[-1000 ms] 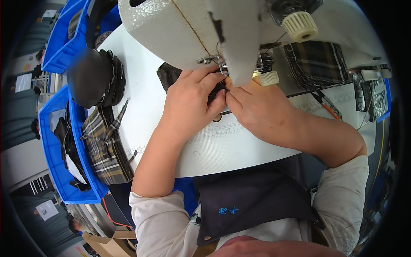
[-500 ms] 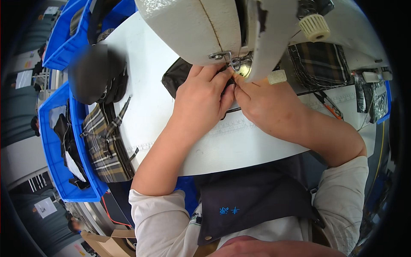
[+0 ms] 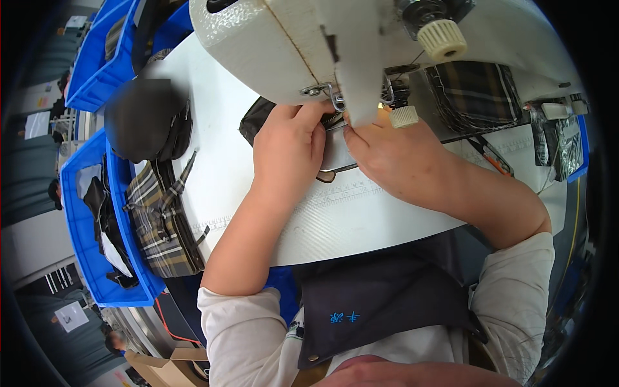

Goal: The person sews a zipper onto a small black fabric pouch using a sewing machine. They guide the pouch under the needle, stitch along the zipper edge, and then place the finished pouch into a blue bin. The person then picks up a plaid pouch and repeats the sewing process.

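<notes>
A dark fabric piece lies under the needle area of a white sewing machine. My left hand is closed on it, fingers bent over its edge close to the presser foot. From the other side my right hand pinches the same piece with thumb and forefinger pressed together. The machine's head hides part of the right fingertips. Between my hands a smooth grey metal plate of the machine bed shows, with a small brownish loop of material at its near edge.
Plaid fabric and a dark bundle lie at the left of the white table, beside blue bins. Stacked plaid pieces sit at the right, near orange-handled snips and plastic-wrapped packets.
My hands have moved apart, the left one leftward, baring the metal plate between them. The machine appears shifted left in view.
</notes>
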A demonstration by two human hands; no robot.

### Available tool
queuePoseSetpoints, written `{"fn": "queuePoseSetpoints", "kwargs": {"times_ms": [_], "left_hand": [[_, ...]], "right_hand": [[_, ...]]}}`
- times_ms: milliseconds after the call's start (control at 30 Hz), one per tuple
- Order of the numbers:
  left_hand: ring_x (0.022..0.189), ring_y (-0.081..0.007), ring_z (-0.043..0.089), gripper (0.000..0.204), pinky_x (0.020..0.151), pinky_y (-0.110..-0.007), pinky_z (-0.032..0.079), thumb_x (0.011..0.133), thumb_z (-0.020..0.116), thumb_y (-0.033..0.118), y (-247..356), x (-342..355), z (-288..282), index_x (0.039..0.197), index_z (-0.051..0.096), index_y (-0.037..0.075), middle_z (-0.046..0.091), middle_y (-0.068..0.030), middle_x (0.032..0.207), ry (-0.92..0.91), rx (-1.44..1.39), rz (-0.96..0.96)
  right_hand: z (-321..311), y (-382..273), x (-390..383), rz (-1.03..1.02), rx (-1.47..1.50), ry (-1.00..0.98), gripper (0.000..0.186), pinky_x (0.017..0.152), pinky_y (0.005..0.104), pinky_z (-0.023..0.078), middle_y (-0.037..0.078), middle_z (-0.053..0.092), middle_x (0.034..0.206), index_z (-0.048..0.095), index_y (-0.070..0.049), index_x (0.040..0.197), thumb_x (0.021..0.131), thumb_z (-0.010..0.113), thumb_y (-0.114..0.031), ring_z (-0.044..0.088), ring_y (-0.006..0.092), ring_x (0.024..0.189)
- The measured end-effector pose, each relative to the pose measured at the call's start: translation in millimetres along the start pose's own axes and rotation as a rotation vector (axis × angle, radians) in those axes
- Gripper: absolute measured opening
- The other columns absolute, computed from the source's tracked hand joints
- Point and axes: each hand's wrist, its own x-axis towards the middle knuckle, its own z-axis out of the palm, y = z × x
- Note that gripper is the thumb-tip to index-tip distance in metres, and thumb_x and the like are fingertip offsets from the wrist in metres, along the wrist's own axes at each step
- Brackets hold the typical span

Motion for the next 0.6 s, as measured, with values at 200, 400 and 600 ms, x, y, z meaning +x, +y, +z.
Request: {"fn": "queuePoseSetpoints", "kwargs": {"times_ms": [200, 400, 600], "left_hand": [[0.087, -0.0306, 0.065, 0.012, 0.079, -0.040, 0.052, 0.097, 0.071, 0.014, -2, 4, -3, 0.103, 0.075, 0.004, 0.072, -0.0106, 0.092, -0.014, 0.076, 0.046], [0.096, -0.0252, 0.063, 0.027, 0.091, -0.037, 0.049, 0.097, 0.073, 0.021, -22, 6, 1, 0.106, 0.072, -0.004, 0.071, -0.0132, 0.100, -0.137, -0.234, -0.117], [0.102, -0.0295, 0.063, 0.033, 0.091, -0.039, 0.051, 0.094, 0.071, 0.022, -15, 11, -2, 0.114, 0.070, -0.005, 0.069, -0.0182, 0.103, -0.207, -0.260, -0.107]], "right_hand": [[8, 2, 1, 0.006, 0.018, 0.054, 0.015, 0.072, 0.0372, 0.051, 0.007, 0.068, 0.080, 0.069, -0.003, 0.093, 0.080, 0.072, -0.010, 0.070, 0.0234, 0.073], [10, -2, 2, -0.005, 0.095, 0.102, 0.017, 0.074, 0.0362, 0.051, 0.007, 0.069, 0.085, 0.068, -0.004, 0.095, 0.081, 0.073, -0.011, 0.070, 0.0223, 0.078], [11, -3, 0, -0.038, 0.071, 0.062, 0.017, 0.077, 0.0367, 0.050, 0.008, 0.070, 0.090, 0.068, -0.003, 0.096, 0.081, 0.073, -0.011, 0.070, 0.0226, 0.084]]}}
